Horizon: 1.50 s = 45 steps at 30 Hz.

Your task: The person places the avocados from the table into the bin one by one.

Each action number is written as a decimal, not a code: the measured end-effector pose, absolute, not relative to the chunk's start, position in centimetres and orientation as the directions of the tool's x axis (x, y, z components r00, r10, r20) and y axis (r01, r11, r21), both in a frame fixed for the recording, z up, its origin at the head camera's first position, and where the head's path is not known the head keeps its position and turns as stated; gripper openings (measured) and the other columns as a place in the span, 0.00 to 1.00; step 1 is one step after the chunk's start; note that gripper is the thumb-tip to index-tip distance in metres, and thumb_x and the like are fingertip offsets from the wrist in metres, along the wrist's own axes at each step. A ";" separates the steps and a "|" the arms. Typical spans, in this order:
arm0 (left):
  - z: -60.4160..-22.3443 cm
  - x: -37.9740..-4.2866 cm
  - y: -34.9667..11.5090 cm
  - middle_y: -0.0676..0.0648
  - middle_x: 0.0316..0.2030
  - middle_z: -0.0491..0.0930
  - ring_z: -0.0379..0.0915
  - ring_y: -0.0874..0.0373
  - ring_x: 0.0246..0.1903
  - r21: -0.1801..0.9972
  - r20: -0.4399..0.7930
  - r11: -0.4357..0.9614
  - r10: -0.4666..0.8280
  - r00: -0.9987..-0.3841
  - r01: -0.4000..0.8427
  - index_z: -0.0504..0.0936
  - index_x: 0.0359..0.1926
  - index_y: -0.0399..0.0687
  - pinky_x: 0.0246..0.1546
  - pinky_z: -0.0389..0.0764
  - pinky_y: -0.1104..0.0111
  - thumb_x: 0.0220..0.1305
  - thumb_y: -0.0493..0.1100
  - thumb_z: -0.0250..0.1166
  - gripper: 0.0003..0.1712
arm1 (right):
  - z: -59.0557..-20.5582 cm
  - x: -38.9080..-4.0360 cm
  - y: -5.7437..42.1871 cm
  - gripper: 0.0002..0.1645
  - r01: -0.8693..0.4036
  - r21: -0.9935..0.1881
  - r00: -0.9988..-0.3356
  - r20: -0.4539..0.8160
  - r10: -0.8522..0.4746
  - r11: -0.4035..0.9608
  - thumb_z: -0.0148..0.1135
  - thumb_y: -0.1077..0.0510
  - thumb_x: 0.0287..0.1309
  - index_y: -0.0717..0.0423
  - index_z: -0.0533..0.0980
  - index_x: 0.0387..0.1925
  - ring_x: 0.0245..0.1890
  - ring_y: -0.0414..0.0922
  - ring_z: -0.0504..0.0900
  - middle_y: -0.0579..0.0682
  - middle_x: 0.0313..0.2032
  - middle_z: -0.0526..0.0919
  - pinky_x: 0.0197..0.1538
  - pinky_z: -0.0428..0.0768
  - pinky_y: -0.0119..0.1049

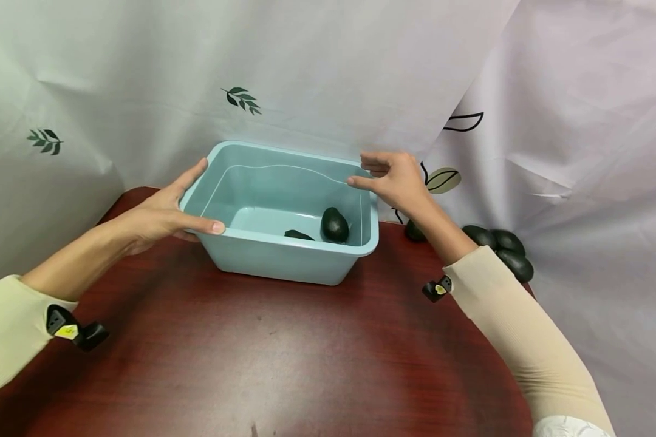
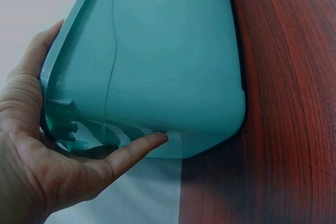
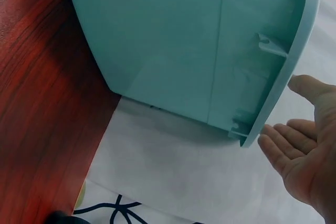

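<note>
A light blue plastic bin [image 1: 279,258] stands on the table with its open top tilted toward me. My left hand [image 1: 161,212] grips its left end, thumb on the front rim and fingers spread around the end; in the left wrist view one finger [image 2: 139,153] lies against the end wall. Over the bin's back right corner is my right hand [image 1: 396,182], holding nothing, its fingers loosely extended and the thumb close to the rim. Inside the bin lies a dark green avocado [image 1: 334,226]. A second dark piece [image 1: 298,235] beside it is mostly hidden by the front wall.
Several more avocados [image 1: 511,258] sit at the table's right edge, partly behind my right forearm. A white patterned cloth [image 1: 317,79] hangs right behind the bin. The dark red wooden table [image 1: 273,358] extends in front of it.
</note>
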<state>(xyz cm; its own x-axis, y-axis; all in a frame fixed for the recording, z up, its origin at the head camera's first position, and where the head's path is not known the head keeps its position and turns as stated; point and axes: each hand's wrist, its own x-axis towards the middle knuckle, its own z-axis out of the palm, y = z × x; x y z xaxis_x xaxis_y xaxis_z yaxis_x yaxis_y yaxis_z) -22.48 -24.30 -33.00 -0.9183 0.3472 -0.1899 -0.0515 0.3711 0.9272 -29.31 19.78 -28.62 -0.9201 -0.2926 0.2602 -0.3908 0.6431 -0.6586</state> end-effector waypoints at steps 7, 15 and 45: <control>-33.1 -22.4 -24.4 0.40 0.91 0.43 0.59 0.33 0.79 0.928 -0.191 0.370 0.347 -0.918 -0.054 0.26 0.91 0.81 0.62 0.88 0.36 0.70 0.42 0.79 0.77 | -29.1 -29.1 20.6 0.40 -0.371 -0.677 -0.929 0.262 -0.262 0.636 0.84 0.46 0.64 0.57 0.83 0.73 0.67 0.56 0.90 0.58 0.68 0.89 0.70 0.88 0.52; -33.2 -22.3 -24.5 0.39 0.91 0.43 0.59 0.33 0.79 0.929 -0.191 0.367 0.349 -0.917 -0.053 0.26 0.91 0.81 0.62 0.88 0.35 0.70 0.41 0.79 0.78 | -29.5 -28.6 21.5 0.39 -0.356 -0.676 -0.934 0.270 -0.232 0.645 0.84 0.47 0.65 0.56 0.83 0.73 0.66 0.55 0.91 0.58 0.68 0.89 0.69 0.89 0.52; -33.2 -22.6 -24.4 0.39 0.91 0.41 0.58 0.32 0.80 0.920 -0.203 0.387 0.342 -0.917 -0.059 0.24 0.90 0.83 0.63 0.87 0.35 0.70 0.44 0.79 0.78 | -30.5 -27.5 24.6 0.39 -0.323 -0.665 -0.944 0.276 -0.180 0.673 0.84 0.46 0.66 0.58 0.83 0.72 0.66 0.62 0.90 0.61 0.65 0.90 0.68 0.89 0.55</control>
<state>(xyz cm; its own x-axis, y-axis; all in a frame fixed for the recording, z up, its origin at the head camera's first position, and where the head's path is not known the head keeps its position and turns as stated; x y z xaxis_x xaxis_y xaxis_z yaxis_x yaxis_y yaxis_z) -22.55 -24.41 -33.16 -0.9175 0.3422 -0.2028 -0.0592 0.3866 0.9203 -27.51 24.59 -30.53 -0.9442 -0.1798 0.2761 -0.3228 0.6732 -0.6653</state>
